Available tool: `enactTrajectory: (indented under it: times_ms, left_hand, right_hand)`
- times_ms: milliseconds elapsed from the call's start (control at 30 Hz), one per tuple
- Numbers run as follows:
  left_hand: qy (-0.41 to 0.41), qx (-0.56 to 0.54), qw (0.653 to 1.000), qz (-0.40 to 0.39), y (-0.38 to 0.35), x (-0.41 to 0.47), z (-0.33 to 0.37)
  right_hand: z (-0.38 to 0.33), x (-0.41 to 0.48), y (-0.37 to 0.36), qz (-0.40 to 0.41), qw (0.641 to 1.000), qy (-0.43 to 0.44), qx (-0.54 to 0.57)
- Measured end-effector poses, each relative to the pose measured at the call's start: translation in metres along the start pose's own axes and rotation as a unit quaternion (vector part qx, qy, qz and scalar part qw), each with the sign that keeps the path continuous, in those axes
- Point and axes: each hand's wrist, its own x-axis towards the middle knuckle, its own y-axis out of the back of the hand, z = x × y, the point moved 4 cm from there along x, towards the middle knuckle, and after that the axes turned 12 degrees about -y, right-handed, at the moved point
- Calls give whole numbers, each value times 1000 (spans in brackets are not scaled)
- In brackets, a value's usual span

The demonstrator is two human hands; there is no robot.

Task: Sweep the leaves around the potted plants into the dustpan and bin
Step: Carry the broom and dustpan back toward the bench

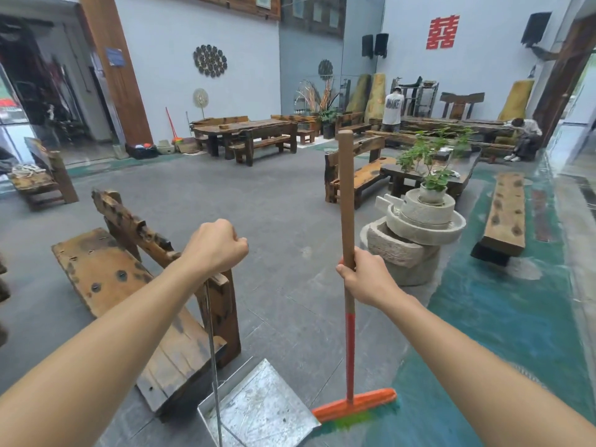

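My right hand (pixel 367 279) grips the wooden handle of a broom (pixel 347 201), which stands upright; its orange head with green bristles (pixel 354 409) rests on the floor near my feet. My left hand (pixel 216 246) is closed around the top of a thin metal rod that runs down to a silver metal dustpan (pixel 258 411), which sits on the grey floor just left of the broom head. A potted plant (pixel 432 175) with green leaves stands on a stack of stone millstones (pixel 419 227), ahead and to the right. No leaves show on the floor near me.
A worn wooden bench (pixel 135 285) stands close on my left, beside the dustpan. More wooden tables and benches (pixel 251 137) fill the back of the room. A low plank bench (pixel 503 217) lies on the green floor at right. Two people are at the far right.
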Motion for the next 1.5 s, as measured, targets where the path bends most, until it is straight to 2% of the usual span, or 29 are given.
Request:
enactTrajectory:
  times_ms: [300, 533, 767, 967, 1233, 1500]
  left_hand:
    - [-13, -9, 1000, -10, -57, 175, -35]
    - [31, 14, 999, 6, -102, 313, -75]
    - [79, 8, 997, 22, -118, 445, -125]
    - [117, 3, 992, 56, -141, 541, -175]
    - [144, -15, 988, 58, -171, 667, -276]
    - [160, -40, 986, 14, -190, 765, -360]
  right_hand:
    - [-6, 191, -20, -14, 999, 17, -26]
    - [-9, 366, -39, -66, 995, 60, -46]
    - [-42, 534, -60, -128, 984, 107, -66]
    - [-68, 652, -114, -162, 971, 146, -95]
    - [-125, 797, -207, -201, 959, 165, -109]
    - [-193, 901, -265, -213, 954, 185, -98]
